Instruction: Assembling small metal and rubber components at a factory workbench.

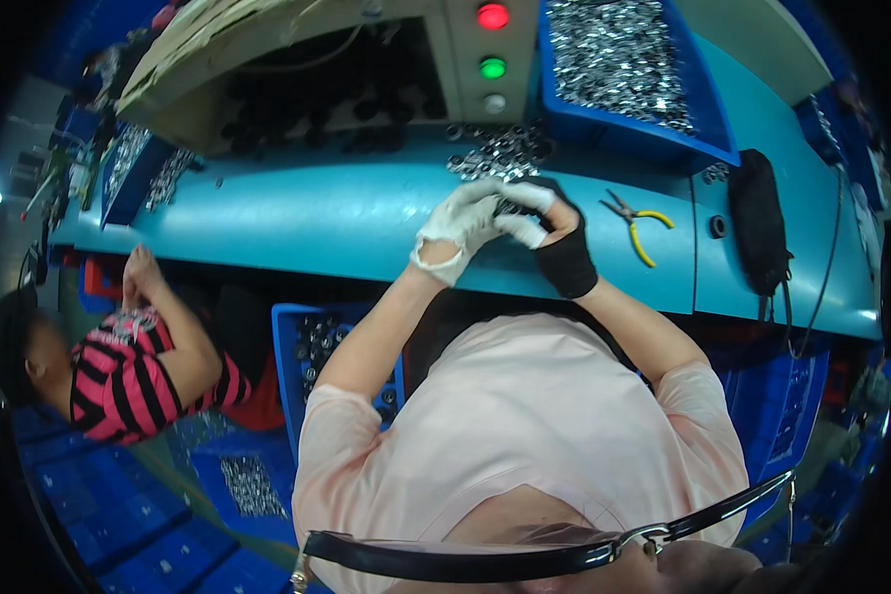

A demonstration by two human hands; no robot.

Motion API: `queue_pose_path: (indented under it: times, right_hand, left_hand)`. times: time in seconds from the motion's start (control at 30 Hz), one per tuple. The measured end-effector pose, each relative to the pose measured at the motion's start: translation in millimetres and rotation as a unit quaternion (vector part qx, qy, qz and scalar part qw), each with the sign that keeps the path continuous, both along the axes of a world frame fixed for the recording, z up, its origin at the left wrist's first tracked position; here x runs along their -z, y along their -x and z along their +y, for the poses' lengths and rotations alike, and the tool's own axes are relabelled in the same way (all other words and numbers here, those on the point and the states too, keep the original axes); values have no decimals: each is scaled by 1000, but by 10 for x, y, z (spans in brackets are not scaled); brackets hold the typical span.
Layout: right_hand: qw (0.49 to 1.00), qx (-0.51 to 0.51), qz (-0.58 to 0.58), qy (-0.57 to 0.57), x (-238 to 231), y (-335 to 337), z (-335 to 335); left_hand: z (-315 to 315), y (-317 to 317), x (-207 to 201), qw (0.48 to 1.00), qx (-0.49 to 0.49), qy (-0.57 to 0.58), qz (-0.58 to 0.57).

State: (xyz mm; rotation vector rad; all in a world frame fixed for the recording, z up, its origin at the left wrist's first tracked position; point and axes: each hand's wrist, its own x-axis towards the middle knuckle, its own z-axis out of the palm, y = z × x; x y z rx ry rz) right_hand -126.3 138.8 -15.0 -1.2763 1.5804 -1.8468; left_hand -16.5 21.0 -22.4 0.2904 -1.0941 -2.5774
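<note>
My left hand (pixel 459 228), in a white glove, meets my right hand (pixel 560 238) over the near part of the blue-green table (pixel 317 213). A black glove covers the right one, with white wraps on some fingers. The fingers of both curl together around small dark and shiny metal parts (pixel 510 206), mostly hidden by them. Just beyond lies a loose heap of small silvery metal parts (pixel 500 153). To the right of my hands rest pliers (pixel 639 224) with yellow handles, their jaws pointing away from me.
A blue bin (pixel 708 148) full of shiny metal pieces stands at the back right. Behind the heap is a machine housing (pixel 470 84) with red and green lights. A black pouch (pixel 757 223) and a black ring (pixel 718 227) lie farther right. Another person (pixel 148 361) sits at left.
</note>
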Motion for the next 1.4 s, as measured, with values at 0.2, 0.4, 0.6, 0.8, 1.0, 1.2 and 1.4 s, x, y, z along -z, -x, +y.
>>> queue_pose_path:
  times: [0.2,0.4,0.6,0.8,1.0,1.2,1.4]
  right_hand:
    - [985,-63,160,-4,144,118,-20]
    - [987,-51,135,-76,-18,132,106]
    - [980,2,176,-90,71,107,158]
    - [992,-16,49,-112,130,97,169]
    - [984,-25,146,-101,127,234,50]
    - [981,-65,76,-167,141,174,117]
    - [985,-93,59,-130,74,221,91]
  left_hand:
    - [4,5,64,962,-70,191,-182]
    - [28,-1,11,945,-21,302,-125]
    - [178,-14,89,948,-55,307,-63]
    - [195,48,8,936,-67,322,-127]
    - [144,38,106,943,-126,299,-78]
    - [190,-20,-21,927,-75,339,-139]
    - [38,12,106,923,-105,347,-125]
